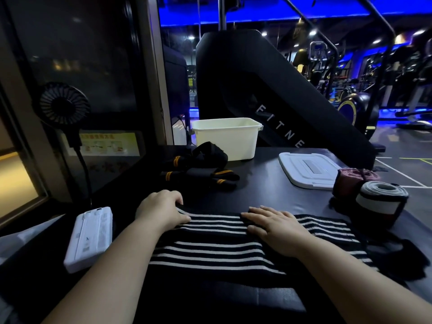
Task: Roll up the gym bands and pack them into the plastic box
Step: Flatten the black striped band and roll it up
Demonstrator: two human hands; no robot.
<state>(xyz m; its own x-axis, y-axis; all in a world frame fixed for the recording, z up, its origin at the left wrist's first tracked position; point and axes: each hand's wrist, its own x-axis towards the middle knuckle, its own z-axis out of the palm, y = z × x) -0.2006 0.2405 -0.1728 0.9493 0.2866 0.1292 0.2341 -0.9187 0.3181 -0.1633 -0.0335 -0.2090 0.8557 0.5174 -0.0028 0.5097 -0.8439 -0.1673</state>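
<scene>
Pressing striped band, right hand flat, left hand gripping its end

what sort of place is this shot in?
Most likely a gym: exercise machines line the floor at the right, a large black machine lettered FITNE stands behind the table, and rolled gym bands sit on it.

White capitals reading "FITNE" run down the slanted black panel of a gym machine behind the table's far edge; further letters are hidden. A yellow-and-white sticker beyond the left edge carries print too blurred to read.
</scene>
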